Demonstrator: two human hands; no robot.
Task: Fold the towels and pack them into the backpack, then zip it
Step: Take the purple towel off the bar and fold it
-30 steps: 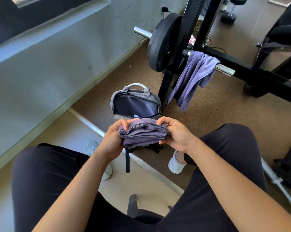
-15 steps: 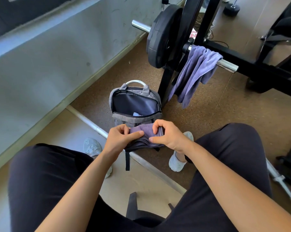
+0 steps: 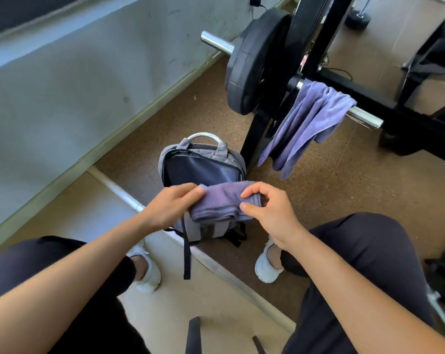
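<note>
Directly in front of the seated person, a grey fabric backpack [image 3: 203,162] stands upright on the brown speckled floor [image 3: 331,190], just beside the foot of a black steel rack [image 3: 257,129]. Its main compartment is unzipped and gapes wide, showing a dark navy lining. Whether anything lies inside cannot be told, as the lower part of the opening is hidden.

A folded purple towel [image 3: 221,203] is held across the front edge of that opening, covering it. The left hand [image 3: 172,203] lies over the towel's left end, its fingers [image 3: 190,191] stretched almost straight along the top and the thumb out of sight. The right hand [image 3: 270,210] pinches the towel's right edge between thumb and curled fingers [image 3: 252,191]. Both forearms reach forward over knees in black trousers.

A second purple towel [image 3: 308,123] hangs unfolded over a chrome barbell [image 3: 364,118], next to a black weight plate [image 3: 254,62]. A dark strap [image 3: 186,251] dangles from the backpack, across a pale metal bar [image 3: 119,190] lying on the floor. White shoes [image 3: 149,272] sit either side of the bag.
</note>
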